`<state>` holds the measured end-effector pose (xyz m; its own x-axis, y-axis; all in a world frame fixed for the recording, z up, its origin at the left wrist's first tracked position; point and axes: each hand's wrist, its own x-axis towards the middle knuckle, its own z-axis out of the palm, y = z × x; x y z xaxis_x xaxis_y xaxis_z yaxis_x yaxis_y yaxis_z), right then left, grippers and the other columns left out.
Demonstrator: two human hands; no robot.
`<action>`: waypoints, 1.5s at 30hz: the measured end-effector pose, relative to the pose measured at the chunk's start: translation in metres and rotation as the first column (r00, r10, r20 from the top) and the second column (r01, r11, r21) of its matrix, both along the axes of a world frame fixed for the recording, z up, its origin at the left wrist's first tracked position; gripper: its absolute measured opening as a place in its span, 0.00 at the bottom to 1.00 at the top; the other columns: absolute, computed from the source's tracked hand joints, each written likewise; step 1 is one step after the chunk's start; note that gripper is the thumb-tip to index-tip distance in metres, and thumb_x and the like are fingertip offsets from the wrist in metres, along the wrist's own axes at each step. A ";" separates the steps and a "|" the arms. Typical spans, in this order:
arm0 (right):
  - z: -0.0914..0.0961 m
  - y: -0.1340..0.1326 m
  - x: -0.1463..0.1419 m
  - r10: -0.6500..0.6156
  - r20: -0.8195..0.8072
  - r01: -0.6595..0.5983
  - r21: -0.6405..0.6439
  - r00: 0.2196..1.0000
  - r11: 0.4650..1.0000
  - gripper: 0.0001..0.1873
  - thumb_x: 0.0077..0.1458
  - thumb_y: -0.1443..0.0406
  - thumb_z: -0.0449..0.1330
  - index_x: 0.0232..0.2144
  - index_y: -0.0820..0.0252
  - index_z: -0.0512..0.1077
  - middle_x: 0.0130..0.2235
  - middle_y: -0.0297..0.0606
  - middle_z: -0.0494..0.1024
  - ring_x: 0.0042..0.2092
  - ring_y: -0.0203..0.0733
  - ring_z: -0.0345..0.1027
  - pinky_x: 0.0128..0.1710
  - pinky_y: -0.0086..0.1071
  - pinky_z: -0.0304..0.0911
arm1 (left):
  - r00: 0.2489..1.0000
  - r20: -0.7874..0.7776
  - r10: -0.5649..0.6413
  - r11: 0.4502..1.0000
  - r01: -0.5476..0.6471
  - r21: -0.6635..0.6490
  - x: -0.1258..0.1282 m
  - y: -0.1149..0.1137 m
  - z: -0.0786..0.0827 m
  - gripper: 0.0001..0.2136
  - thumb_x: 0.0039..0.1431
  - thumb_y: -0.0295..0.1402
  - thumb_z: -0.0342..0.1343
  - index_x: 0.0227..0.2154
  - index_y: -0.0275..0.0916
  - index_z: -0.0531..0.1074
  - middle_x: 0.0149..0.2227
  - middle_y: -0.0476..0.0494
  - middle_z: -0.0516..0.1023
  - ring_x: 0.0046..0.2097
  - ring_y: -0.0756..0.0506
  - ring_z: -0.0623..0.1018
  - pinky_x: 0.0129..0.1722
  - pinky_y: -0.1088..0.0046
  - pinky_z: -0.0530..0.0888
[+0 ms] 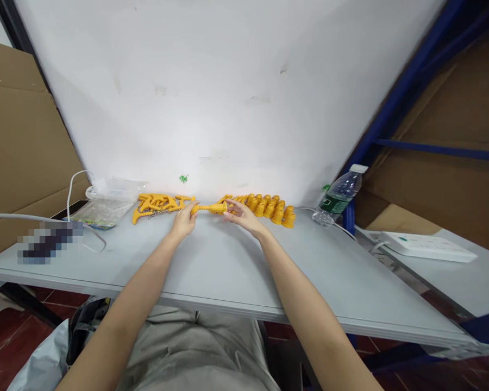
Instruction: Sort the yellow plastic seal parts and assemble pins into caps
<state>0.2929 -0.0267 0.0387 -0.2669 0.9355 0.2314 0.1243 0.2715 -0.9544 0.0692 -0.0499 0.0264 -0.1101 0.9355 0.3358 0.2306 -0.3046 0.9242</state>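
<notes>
A yellow plastic piece with a ribbed shaft and a cup-shaped end (217,208) lies level between my two hands, low over the table near the wall. Its left end is gripped by my left hand (183,221), which hides part of it. At the cup-shaped end, my right hand (243,217) curls its thumb and fingers around the rim. Left of my left hand is a heap of yellow hooked handle parts (158,202), with small metal bits (160,214) beside it. Rows of yellow cups (271,208) stand to the right of my right hand, with slimmer yellow pieces partly hidden behind it.
A clear plastic bag (101,210) and a white cable (68,190) lie on the left of the table (224,266). A water bottle (339,195) leans at the right, near a blue metal post. Farther right is a white power strip (427,245). Cardboard (20,125) borders the left.
</notes>
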 end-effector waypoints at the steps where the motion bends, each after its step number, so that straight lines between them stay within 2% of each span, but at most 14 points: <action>1: -0.001 0.001 0.002 0.026 -0.009 -0.026 0.037 1.000 0.999 0.33 0.41 0.47 0.69 0.45 0.58 0.71 0.41 0.40 0.79 0.31 0.39 0.75 0.38 0.36 0.71 | 1.000 -0.004 -0.004 1.000 0.004 0.010 -0.001 0.000 0.000 0.17 0.48 0.24 0.59 0.42 0.44 0.77 0.29 0.45 0.74 0.46 0.38 0.74 0.58 0.63 0.63; 4: -0.004 0.002 0.001 0.027 0.006 -0.028 0.037 1.000 0.999 0.29 0.43 0.43 0.66 0.36 0.60 0.73 0.32 0.39 0.79 0.28 0.40 0.73 0.36 0.37 0.71 | 0.997 -0.066 -0.031 0.998 0.034 0.052 -0.001 -0.001 -0.001 0.16 0.49 0.25 0.60 0.42 0.44 0.76 0.32 0.45 0.75 0.47 0.38 0.74 0.58 0.63 0.63; 7: -0.006 0.003 -0.005 -0.072 0.022 0.074 -0.079 0.997 0.994 0.31 0.47 0.37 0.57 0.22 0.58 0.69 0.19 0.37 0.73 0.20 0.38 0.67 0.24 0.33 0.67 | 0.987 -0.149 -0.053 0.993 0.069 0.101 0.001 -0.002 -0.002 0.15 0.51 0.27 0.60 0.43 0.44 0.76 0.34 0.43 0.76 0.46 0.39 0.74 0.57 0.64 0.64; 9: -0.006 0.002 -0.010 -0.142 0.022 0.144 -0.144 0.990 0.979 0.33 0.48 0.34 0.53 0.18 0.57 0.66 0.14 0.36 0.69 0.16 0.37 0.62 0.17 0.31 0.62 | 0.987 -0.153 -0.056 0.992 0.073 0.107 0.003 -0.003 -0.002 0.16 0.51 0.27 0.60 0.44 0.44 0.75 0.34 0.43 0.76 0.45 0.39 0.74 0.56 0.64 0.64; 11: -0.005 0.001 -0.013 -0.171 0.018 0.171 -0.181 0.985 0.968 0.34 0.49 0.34 0.51 0.17 0.56 0.65 0.12 0.36 0.67 0.15 0.37 0.61 0.15 0.31 0.61 | 0.989 -0.135 -0.062 0.993 0.075 0.088 0.004 -0.003 -0.001 0.16 0.51 0.27 0.61 0.45 0.44 0.75 0.32 0.43 0.75 0.44 0.39 0.74 0.56 0.63 0.64; 14: -0.001 -0.001 -0.013 -0.171 0.015 0.170 -0.225 0.985 0.960 0.35 0.52 0.35 0.49 0.20 0.58 0.69 0.14 0.39 0.70 0.17 0.40 0.65 0.19 0.34 0.66 | 0.995 -0.066 -0.068 0.996 0.071 0.046 0.005 -0.004 0.000 0.16 0.50 0.26 0.60 0.44 0.44 0.76 0.30 0.45 0.72 0.42 0.39 0.74 0.56 0.62 0.64; 16: 0.002 -0.002 -0.010 -0.171 0.021 0.171 -0.231 0.985 0.958 0.34 0.55 0.37 0.48 0.26 0.61 0.73 0.20 0.43 0.75 0.20 0.43 0.71 0.25 0.37 0.70 | 0.998 -0.029 -0.059 0.998 0.059 0.028 0.004 -0.003 0.000 0.16 0.50 0.25 0.60 0.43 0.43 0.76 0.29 0.46 0.71 0.41 0.40 0.74 0.56 0.62 0.64; 19: 0.004 -0.003 -0.004 -0.137 0.006 0.136 -0.156 0.991 0.978 0.28 0.56 0.45 0.57 0.44 0.61 0.75 0.37 0.45 0.81 0.29 0.44 0.77 0.36 0.38 0.72 | 0.998 -0.043 -0.040 0.999 0.042 0.033 0.002 -0.002 0.000 0.16 0.50 0.24 0.59 0.43 0.43 0.75 0.29 0.46 0.70 0.40 0.41 0.73 0.56 0.62 0.64; 22: 0.003 -0.002 0.002 -0.033 -0.016 0.032 -0.070 0.999 0.997 0.31 0.50 0.53 0.66 0.56 0.55 0.69 0.48 0.42 0.78 0.39 0.44 0.78 0.45 0.40 0.71 | 0.998 -0.059 -0.029 0.998 0.032 0.048 0.002 -0.001 -0.001 0.15 0.50 0.25 0.60 0.43 0.43 0.75 0.32 0.45 0.71 0.39 0.42 0.72 0.55 0.63 0.64; 25: 0.000 0.001 0.005 0.028 -0.028 -0.029 -0.044 0.999 0.999 0.32 0.47 0.55 0.68 0.55 0.56 0.71 0.49 0.43 0.79 0.41 0.44 0.77 0.49 0.43 0.70 | 0.998 -0.051 -0.024 0.998 0.027 0.057 0.002 -0.001 -0.002 0.15 0.50 0.29 0.62 0.42 0.43 0.75 0.34 0.44 0.72 0.41 0.41 0.72 0.54 0.64 0.64; 28: -0.002 0.003 0.004 0.026 -0.040 -0.028 -0.045 0.999 0.999 0.33 0.46 0.54 0.69 0.53 0.58 0.72 0.48 0.44 0.79 0.40 0.44 0.78 0.50 0.46 0.69 | 0.997 -0.074 -0.022 0.997 0.028 0.076 0.003 0.000 -0.004 0.16 0.49 0.33 0.65 0.42 0.42 0.75 0.35 0.43 0.73 0.44 0.40 0.72 0.55 0.65 0.64; 34: -0.003 0.003 0.003 0.008 -0.009 -0.009 -0.033 1.000 0.999 0.32 0.48 0.53 0.67 0.54 0.57 0.72 0.47 0.44 0.79 0.40 0.44 0.78 0.49 0.45 0.70 | 0.952 -0.305 0.033 0.992 0.006 0.126 0.002 0.001 -0.008 0.18 0.56 0.42 0.60 0.48 0.42 0.73 0.36 0.41 0.74 0.42 0.40 0.73 0.53 0.63 0.67; 41: 0.000 -0.001 0.002 -0.020 0.002 0.020 -0.058 1.000 0.998 0.29 0.51 0.56 0.66 0.55 0.58 0.71 0.47 0.44 0.80 0.40 0.45 0.78 0.50 0.45 0.69 | 0.969 -0.244 0.043 0.990 -0.008 0.143 0.002 0.002 -0.010 0.17 0.54 0.41 0.62 0.45 0.41 0.75 0.31 0.44 0.72 0.39 0.41 0.74 0.51 0.65 0.68; 45: 0.002 -0.003 0.002 -0.041 0.024 0.042 -0.064 0.999 0.997 0.29 0.53 0.55 0.65 0.55 0.60 0.71 0.47 0.45 0.80 0.41 0.45 0.78 0.51 0.45 0.68 | 0.896 -0.432 0.102 0.983 -0.024 0.181 0.001 0.006 -0.013 0.16 0.59 0.39 0.57 0.48 0.39 0.72 0.33 0.44 0.75 0.38 0.43 0.75 0.47 0.66 0.70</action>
<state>0.2945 -0.0293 0.0403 -0.2319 0.9587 0.1644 0.1559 0.2035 -0.9666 0.0706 -0.0437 0.0137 0.0273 0.8576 0.5137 0.6234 -0.4163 0.6619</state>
